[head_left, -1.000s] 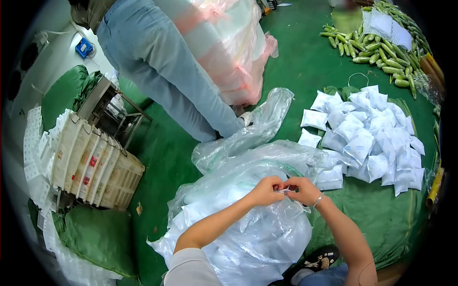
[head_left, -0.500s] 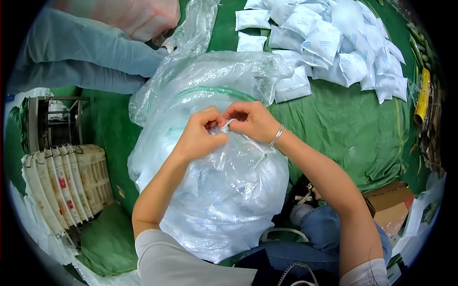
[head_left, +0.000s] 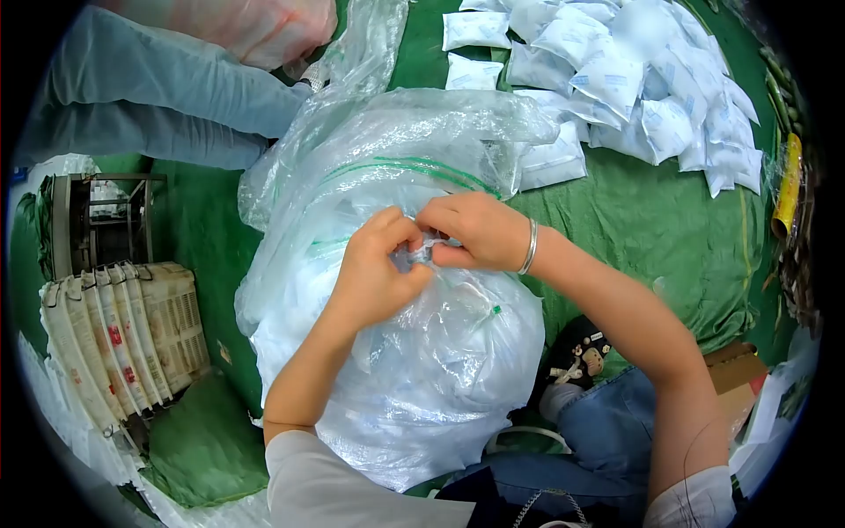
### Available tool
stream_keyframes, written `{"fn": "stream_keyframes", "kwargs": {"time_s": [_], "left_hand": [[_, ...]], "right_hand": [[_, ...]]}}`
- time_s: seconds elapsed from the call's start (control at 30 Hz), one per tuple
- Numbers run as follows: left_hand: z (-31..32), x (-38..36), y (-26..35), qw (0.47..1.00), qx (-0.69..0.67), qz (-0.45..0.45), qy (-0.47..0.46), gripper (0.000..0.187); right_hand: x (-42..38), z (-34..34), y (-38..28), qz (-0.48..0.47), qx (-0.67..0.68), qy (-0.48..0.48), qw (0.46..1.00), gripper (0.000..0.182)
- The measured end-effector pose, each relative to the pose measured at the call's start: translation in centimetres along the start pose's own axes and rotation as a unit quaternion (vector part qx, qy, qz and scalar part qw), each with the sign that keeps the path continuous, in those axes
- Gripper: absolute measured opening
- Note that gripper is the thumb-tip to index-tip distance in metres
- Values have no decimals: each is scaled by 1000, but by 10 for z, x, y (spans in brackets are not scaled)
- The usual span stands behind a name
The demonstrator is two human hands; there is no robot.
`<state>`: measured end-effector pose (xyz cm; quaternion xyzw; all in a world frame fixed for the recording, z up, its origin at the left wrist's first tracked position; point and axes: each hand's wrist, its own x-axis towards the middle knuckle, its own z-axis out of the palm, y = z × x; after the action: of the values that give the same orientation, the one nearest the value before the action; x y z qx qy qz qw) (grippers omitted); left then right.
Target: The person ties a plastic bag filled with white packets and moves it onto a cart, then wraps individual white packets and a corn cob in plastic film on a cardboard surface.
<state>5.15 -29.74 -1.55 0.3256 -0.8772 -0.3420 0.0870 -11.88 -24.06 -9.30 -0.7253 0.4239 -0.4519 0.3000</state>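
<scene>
Clear plastic bag (head_left: 440, 387), one, large: centre of the frame, bulging, pale contents seen dimly through the film; its gathered top sits between the two hands. Left hand (head_left: 374, 275), bare: fingers curled, thumb and forefinger closed on the gathered plastic. Right hand (head_left: 480, 231), bare: fingers bent, thumb and forefinger pinching the same gather close against the left (the exact contact is partly covered by the fingers). Bracelet (head_left: 530, 247), silvery, one: on the right wrist.

Loose clear plastic (head_left: 458, 119), crumpled, green stripe across it: just above the hands, running up towards the top of the frame; whether it belongs to the same bag, cannot tell. White pouches (head_left: 607, 81), many, pale blue print: heaped at upper right on green cloth (head_left: 651, 233), the nearest beside the loose plastic.

Crates (head_left: 132, 339), off-white, nested in a tilted stack: left side. Green sack (head_left: 209, 444): lower left, below the crates. Metal stand (head_left: 62, 224): left, above them. Second person's legs (head_left: 167, 97), in pale jeans: upper left. Yellow roll (head_left: 789, 185): right edge. Dark shoe (head_left: 576, 359), decorated: lower right of the bag.
</scene>
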Motion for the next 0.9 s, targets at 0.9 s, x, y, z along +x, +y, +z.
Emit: {"fn": "stream_keyframes", "kwargs": {"time_s": [0.9], "left_hand": [[-12, -3, -2, 996, -78, 11, -31, 17]], "right_hand": [[7, 8, 10, 222, 162, 74, 959, 14]]}}
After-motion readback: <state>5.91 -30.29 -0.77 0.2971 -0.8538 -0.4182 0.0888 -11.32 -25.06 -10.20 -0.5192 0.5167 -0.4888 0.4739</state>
